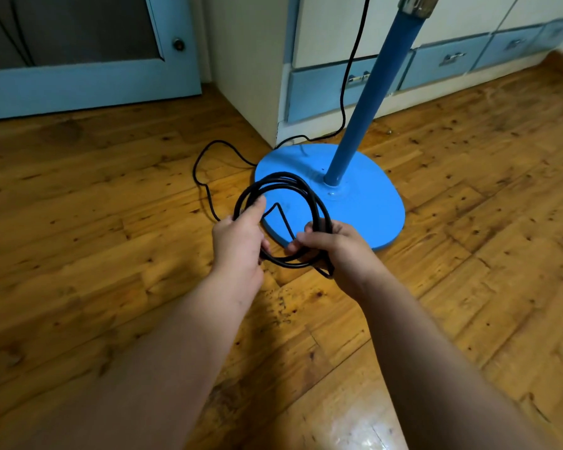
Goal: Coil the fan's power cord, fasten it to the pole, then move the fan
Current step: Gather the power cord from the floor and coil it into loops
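Both hands hold a black power cord gathered into several round loops, lifted above the near edge of the blue fan base. The left hand grips the left side of the loops, its thumb laid up along the cord and its fingers curled beneath. The right hand is closed round the right side of the bundle, fingers wrapped over the strands, and a short kinked bit of cord pokes out under it. From the left hand the uncoiled slack runs out on the wooden floor, bends round in a loose curve, passes the far edge of the base and climbs in front of the cabinet, out of the top of the frame. The blue pole rises from the middle of the base, leaning rightward in this wide view, with a chrome collar at the top edge. Behind it runs a row of pale blue drawers with metal handles, and far left is a blue door with a small round knob.
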Motion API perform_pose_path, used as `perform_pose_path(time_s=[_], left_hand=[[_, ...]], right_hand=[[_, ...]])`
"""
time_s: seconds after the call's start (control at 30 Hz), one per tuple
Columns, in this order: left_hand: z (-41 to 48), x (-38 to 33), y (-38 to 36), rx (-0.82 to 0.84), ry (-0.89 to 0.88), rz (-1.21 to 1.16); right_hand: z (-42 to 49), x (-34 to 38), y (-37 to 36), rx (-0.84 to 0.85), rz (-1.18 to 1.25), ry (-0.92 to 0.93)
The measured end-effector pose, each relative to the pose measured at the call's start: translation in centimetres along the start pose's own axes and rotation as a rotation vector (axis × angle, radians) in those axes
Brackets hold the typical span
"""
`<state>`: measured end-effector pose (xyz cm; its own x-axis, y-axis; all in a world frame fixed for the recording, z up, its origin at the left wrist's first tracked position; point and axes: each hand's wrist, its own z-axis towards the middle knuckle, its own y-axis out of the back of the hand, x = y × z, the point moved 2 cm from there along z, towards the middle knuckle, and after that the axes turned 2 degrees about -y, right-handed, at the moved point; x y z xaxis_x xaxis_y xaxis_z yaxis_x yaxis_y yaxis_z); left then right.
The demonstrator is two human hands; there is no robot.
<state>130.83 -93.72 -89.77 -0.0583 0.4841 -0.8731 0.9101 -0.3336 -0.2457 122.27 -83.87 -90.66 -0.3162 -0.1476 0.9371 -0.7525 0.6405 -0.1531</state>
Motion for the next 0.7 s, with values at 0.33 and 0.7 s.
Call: perform_pose_path(time_s=[0.33, 0.7], left_hand=[[-0.8, 1.6, -0.7, 0.099, 0.238, -0.067], [-0.4, -2.0, -0.3, 0.244, -0.278, 0.451]], right_hand=[[0.0, 0.6, -1.0, -0.233, 0.171, 0.123], [-0.6, 2.3, -0.8, -0.067, -0.253, 0.165]])
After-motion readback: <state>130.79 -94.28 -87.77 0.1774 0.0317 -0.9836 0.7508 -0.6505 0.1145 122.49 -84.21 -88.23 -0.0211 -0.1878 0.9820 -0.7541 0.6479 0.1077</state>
